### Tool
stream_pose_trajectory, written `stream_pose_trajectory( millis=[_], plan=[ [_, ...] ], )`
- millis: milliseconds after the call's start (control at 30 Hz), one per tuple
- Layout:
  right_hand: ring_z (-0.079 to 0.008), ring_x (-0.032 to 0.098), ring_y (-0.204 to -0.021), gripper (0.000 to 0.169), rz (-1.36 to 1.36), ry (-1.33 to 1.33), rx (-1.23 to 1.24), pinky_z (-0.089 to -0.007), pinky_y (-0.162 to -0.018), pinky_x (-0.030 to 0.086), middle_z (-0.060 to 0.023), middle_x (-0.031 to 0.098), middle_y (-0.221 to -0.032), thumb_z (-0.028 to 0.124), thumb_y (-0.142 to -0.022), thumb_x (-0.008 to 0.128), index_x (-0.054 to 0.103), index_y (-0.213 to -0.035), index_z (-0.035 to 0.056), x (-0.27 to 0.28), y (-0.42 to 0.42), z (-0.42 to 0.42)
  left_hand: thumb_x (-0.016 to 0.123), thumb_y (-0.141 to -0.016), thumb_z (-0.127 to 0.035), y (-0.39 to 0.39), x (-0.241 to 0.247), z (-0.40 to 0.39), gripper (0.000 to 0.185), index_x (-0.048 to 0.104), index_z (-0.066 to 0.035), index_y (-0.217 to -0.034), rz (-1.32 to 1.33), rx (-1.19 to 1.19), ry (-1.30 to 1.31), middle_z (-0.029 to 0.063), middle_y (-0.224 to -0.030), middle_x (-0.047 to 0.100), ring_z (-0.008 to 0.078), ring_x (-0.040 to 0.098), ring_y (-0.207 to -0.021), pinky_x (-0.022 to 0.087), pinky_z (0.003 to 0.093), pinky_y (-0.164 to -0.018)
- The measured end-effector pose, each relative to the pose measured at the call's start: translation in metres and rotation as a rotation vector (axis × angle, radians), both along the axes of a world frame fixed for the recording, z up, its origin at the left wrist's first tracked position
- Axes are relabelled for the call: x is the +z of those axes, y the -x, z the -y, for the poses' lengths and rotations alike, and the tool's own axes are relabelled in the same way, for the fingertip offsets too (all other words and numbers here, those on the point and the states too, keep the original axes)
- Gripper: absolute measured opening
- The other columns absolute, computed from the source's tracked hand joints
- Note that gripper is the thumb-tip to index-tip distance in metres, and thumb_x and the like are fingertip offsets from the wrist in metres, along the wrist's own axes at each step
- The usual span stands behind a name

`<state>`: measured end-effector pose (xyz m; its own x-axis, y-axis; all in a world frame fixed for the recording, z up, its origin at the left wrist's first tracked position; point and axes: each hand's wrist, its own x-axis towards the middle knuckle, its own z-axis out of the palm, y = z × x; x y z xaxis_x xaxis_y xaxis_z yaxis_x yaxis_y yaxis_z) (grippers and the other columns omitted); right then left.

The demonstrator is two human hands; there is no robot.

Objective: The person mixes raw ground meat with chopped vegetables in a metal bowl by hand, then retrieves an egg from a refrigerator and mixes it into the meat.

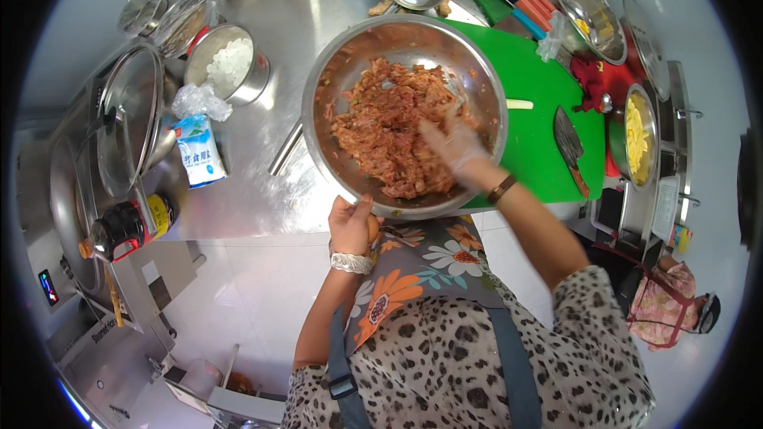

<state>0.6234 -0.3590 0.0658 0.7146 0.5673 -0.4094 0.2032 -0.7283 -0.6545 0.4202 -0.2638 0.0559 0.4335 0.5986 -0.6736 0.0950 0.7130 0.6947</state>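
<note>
A large stainless steel mixing bowl [316, 101] sits at the table's front edge, partly over a green cutting board [530, 155]. Inside is a mass of seasoned minced meat [387, 125] with green bits. My right hand [456, 146], in a thin clear glove, is down at the right side of the meat. It is blurred, its thumb apart from the fingers, with no tool visible in it. My left hand [350, 229] is bare and presses against the bowl's near rim. Its fingers curl around a rounded brown thing that looks like an egg [374, 227], mostly hidden by the hand.
A cleaver [569, 146] and a pale vegetable stick [520, 105] lie on the board. Racked knives [530, 9] stand behind. To the left are a salt bag [199, 152], a steel pot [256, 80] of white lumps and a dark sauce bottle [128, 223]. Another person [664, 310] is at right.
</note>
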Motion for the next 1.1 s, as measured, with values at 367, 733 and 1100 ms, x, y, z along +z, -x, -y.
stream_pose_trajectory(
  millis=[367, 733, 1100],
  plan=[
    [-0.0387, 0.042, -0.117, 0.082, 0.109, 0.606, 0.238, -0.0362, -0.098, 0.035, -0.029, 0.041, -0.125, 0.034, -0.076, 0.065, 0.022, -0.137, 0.0023, -0.015, 0.055, -0.012, 0.059, -0.083, -0.006, 0.008, -0.016, -0.011, 0.012, 0.053, -0.001, -0.091, 0.082, -0.294, 0.017, 0.0104, -0.079, 0.063, 0.0165, 0.061, -0.055, 0.05, 0.0256, -0.046],
    [-0.038, 0.043, -0.113, 0.055, 0.271, 0.251, 0.396, -0.0335, -0.093, 0.042, -0.0134, 0.035, -0.134, 0.015, -0.072, 0.063, 0.046, -0.124, 0.0126, 0.013, 0.06, -0.105, 0.058, -0.082, -0.004, 0.003, -0.006, -0.008, 0.014, 0.051, 0.001, -0.093, -0.004, -0.23, -0.025, 0.0092, -0.078, 0.06, 0.0153, 0.058, -0.055, 0.05, 0.0262, -0.047],
    [-0.0299, 0.053, -0.1, 0.044, 0.163, -0.008, 0.509, -0.0347, -0.085, 0.044, -0.0097, 0.054, -0.107, 0.02, -0.066, 0.072, 0.054, -0.105, 0.007, 0.005, -0.057, -0.037, 0.057, -0.083, -0.004, 0.003, -0.004, -0.007, 0.014, 0.05, -0.001, -0.095, -0.016, -0.234, -0.08, 0.0075, -0.082, 0.061, 0.0135, 0.059, -0.062, 0.051, 0.0267, -0.05]
  ],
)
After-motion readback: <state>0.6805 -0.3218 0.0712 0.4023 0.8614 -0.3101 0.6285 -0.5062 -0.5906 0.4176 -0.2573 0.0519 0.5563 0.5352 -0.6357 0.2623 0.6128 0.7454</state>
